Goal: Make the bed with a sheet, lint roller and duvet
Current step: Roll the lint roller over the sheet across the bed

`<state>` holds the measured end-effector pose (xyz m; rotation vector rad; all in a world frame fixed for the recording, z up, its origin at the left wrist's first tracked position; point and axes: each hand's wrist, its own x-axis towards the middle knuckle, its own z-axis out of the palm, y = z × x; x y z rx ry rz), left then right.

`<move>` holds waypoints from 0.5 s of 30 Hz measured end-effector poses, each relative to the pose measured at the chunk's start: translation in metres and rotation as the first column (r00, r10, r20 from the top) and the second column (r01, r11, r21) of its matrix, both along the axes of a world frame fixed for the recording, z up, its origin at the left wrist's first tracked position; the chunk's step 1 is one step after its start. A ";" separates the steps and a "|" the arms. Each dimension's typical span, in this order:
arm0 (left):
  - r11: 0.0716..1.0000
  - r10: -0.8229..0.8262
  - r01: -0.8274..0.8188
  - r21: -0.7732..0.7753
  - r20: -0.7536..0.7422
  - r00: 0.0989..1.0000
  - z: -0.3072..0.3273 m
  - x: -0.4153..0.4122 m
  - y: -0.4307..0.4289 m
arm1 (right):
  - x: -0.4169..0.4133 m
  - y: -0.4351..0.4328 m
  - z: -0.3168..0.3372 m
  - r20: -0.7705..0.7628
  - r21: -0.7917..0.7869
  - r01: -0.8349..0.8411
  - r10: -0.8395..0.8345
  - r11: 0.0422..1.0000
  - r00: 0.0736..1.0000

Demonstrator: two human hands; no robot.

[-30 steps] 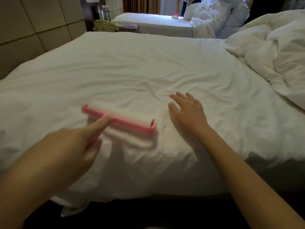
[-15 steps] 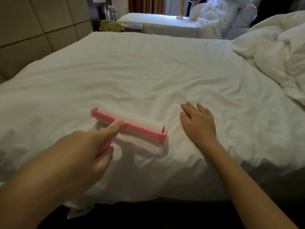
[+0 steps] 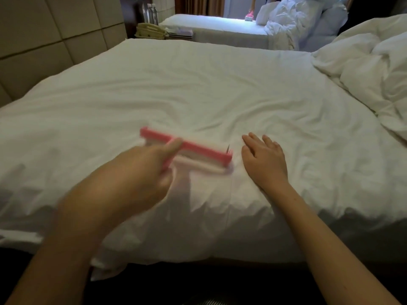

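Observation:
A white sheet covers the bed in front of me, creased near the middle. My left hand grips the handle of a pink lint roller, index finger stretched along the handle; the roller's white drum lies on the sheet near the front edge and is blurred. Just right of the roller, my right hand lies flat on the sheet with fingers spread. A crumpled white duvet is heaped on the bed's right side.
A padded beige headboard wall runs along the left. Beyond the bed stand a nightstand with a telephone and bottles, and a second bed with piled bedding. Dark floor lies below the bed's front edge.
The lint roller has moved along the sheet under my left hand, ending close to my right hand. My right hand stays flat on the sheet.

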<state>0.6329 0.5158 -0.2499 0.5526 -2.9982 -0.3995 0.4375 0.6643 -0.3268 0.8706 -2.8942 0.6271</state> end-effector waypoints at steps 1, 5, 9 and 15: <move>1.000 0.007 -0.007 0.005 0.013 1.000 0.003 0.025 0.008 | 0.000 -0.001 0.000 -0.004 0.001 0.002 -0.002 1.000 1.000; 1.000 0.021 -0.021 0.010 0.002 1.000 0.002 0.011 0.001 | -0.002 -0.001 -0.001 -0.014 0.002 -0.003 0.003 1.000 1.000; 1.000 0.012 -0.012 0.011 -0.006 1.000 -0.001 -0.072 -0.017 | -0.001 0.000 0.000 -0.011 0.013 0.000 0.000 1.000 1.000; 0.998 -0.024 0.011 -0.062 -0.218 0.976 0.024 -0.147 -0.025 | -0.004 -0.013 0.009 -0.041 0.012 0.024 -0.024 1.000 0.999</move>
